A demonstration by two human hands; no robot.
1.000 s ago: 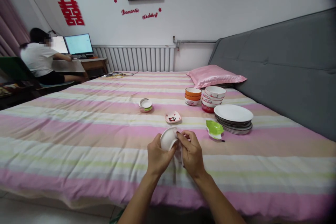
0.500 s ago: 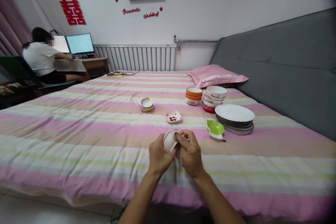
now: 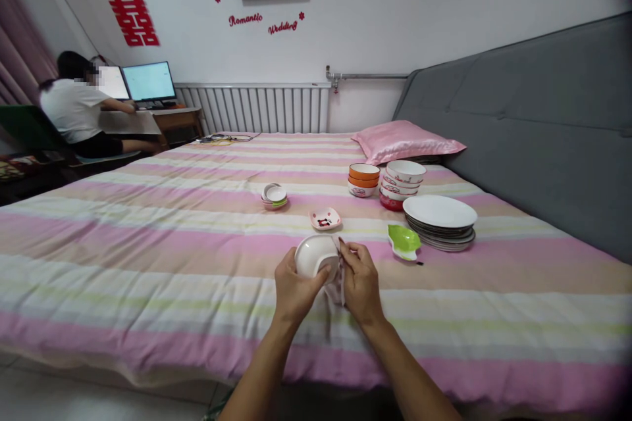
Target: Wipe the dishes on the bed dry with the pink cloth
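Item in hand: one white bowl (image 3: 307,254), held above the bed (image 3: 197,316), near the middle of the near edge, tilted and off the bedspread. The left hand (image 3: 297,289) grips its left side, thumb laid across what appears to be the foot. The right hand (image 3: 363,284) has its fingers closed on a pale cloth (image 3: 336,292) at the bowl's right side; how much of the cloth lies inside the bowl cannot be told.

Handling, as judged: light, rigid, glazed and therefore slippery, likely to chip or break if dropped on a hard floor, though the bedding would soften a fall. Best hold is across the wall with the thumb braced on the foot, much as the left hand has it. The cloth is soft and limp and needs only a pinch.

Nearby: a pink square dish (image 3: 324,219) lies just beyond the bowl; a green leaf-shaped dish (image 3: 403,242) and a plate stack (image 3: 440,212) sit farther toward the headboard (image 3: 523,118).

Markings: no writing is visible on the bowl in hand. The square dish bears small printed figures; any lettering there is too small to read. The red markings on the bowl stack (image 3: 403,174) are likewise illegible. Red wall lettering (image 3: 283,27) beyond the far edge reads "Romantic Wedding"; a red cut-out (image 3: 134,21) shows the double-happiness character. No brand identified.
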